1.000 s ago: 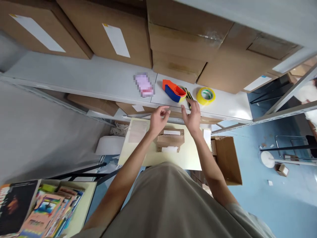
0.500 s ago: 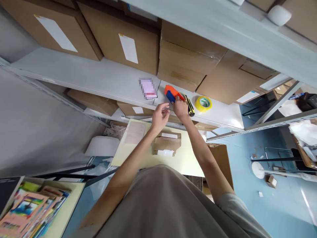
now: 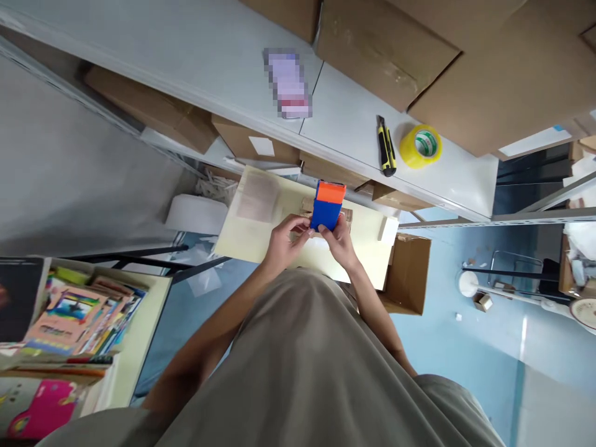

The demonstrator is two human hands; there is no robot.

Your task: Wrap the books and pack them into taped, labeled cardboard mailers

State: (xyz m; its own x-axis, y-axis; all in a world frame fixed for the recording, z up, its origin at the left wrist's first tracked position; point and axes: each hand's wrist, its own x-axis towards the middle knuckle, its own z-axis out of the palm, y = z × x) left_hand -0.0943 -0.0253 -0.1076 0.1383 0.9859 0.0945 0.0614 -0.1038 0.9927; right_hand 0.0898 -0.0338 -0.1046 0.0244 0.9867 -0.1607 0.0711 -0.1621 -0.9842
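A blue and orange tape dispenser (image 3: 327, 211) with a dark toothed edge is held up in front of my body, above the pale table. My right hand (image 3: 341, 242) grips its lower right side, thumb across the blue part. On the other side, the fingertips of my left hand (image 3: 287, 242) pinch at its lower left corner. Behind the dispenser and partly hidden lies a small cardboard box (image 3: 347, 217). Up on the grey shelf are a black and yellow utility knife (image 3: 386, 146), a roll of yellow tape (image 3: 420, 146) and a blurred-out phone (image 3: 288, 84).
Cardboard boxes (image 3: 382, 49) line the back of the shelf, whose front edge crosses ahead of me. Below it stands a pale yellow table (image 3: 246, 239). An open carton (image 3: 407, 273) is on the floor at right. Books (image 3: 69, 316) fill the left side.
My right hand has brought the tape dispenser down from the shelf toward my body. My left hand has come to its lower corner. The view has tilted downward; knife and tape remain on the shelf.
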